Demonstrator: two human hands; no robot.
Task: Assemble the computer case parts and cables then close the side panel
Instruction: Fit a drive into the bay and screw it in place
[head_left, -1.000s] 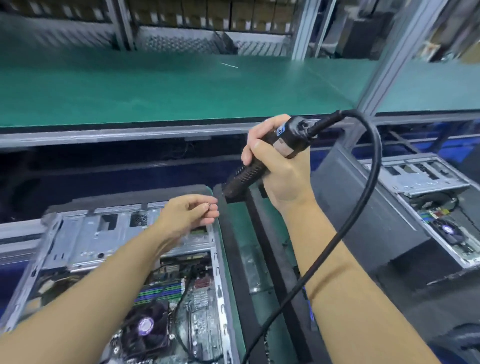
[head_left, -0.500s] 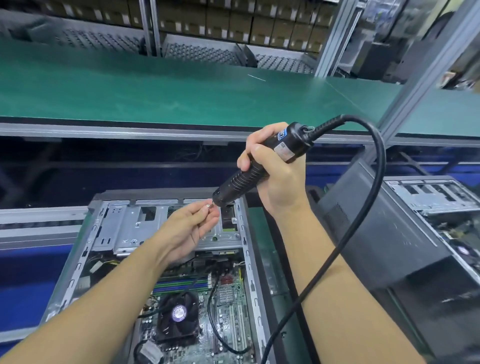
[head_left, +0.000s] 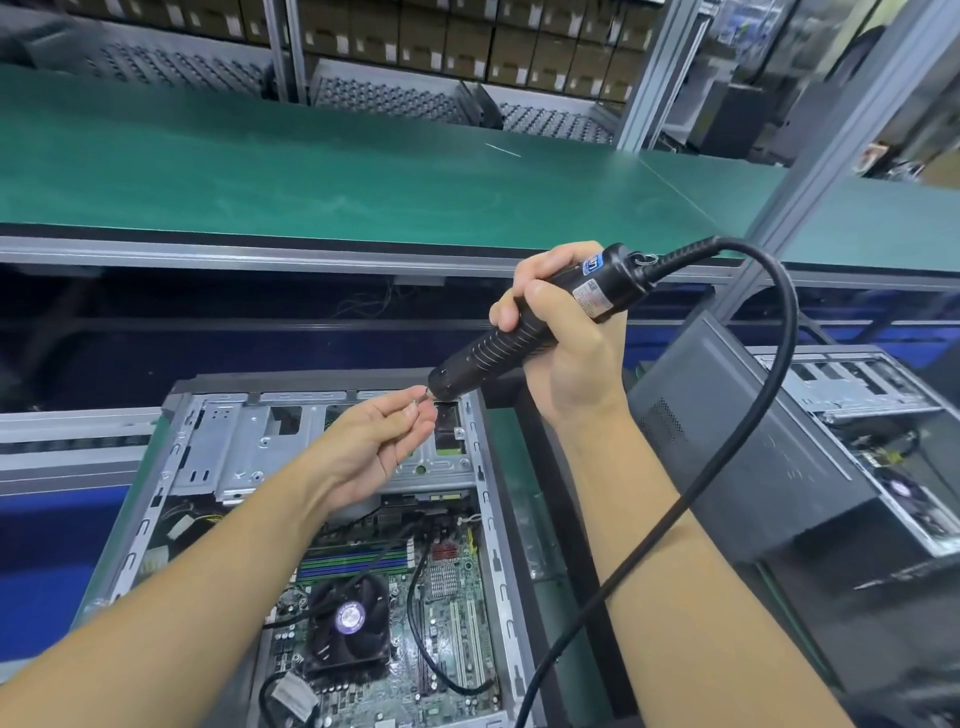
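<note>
An open computer case (head_left: 150, 519) lies flat below me, its motherboard, black CPU fan (head_left: 347, 621) and silver drive cage (head_left: 244, 447) exposed. My right hand (head_left: 566, 353) grips a black corded electric screwdriver (head_left: 524, 332), tilted down to the left over the cage's far right corner. My left hand (head_left: 376, 447) pinches a small screw (head_left: 417, 402) in its fingertips right at the screwdriver's tip. A dark grey side panel (head_left: 737, 447) leans at the right of the case.
A second open case (head_left: 852, 395) lies at the far right behind the panel. The screwdriver's black cable (head_left: 769, 395) loops over my right forearm. A green conveyor belt (head_left: 311, 171) runs across the back, with an aluminium post (head_left: 810, 171) and shelves of cartons beyond.
My left hand has brought the screw up to the screwdriver's tip. The right hand lowered the tool toward the case, and my view shifted so the case sits more central.
</note>
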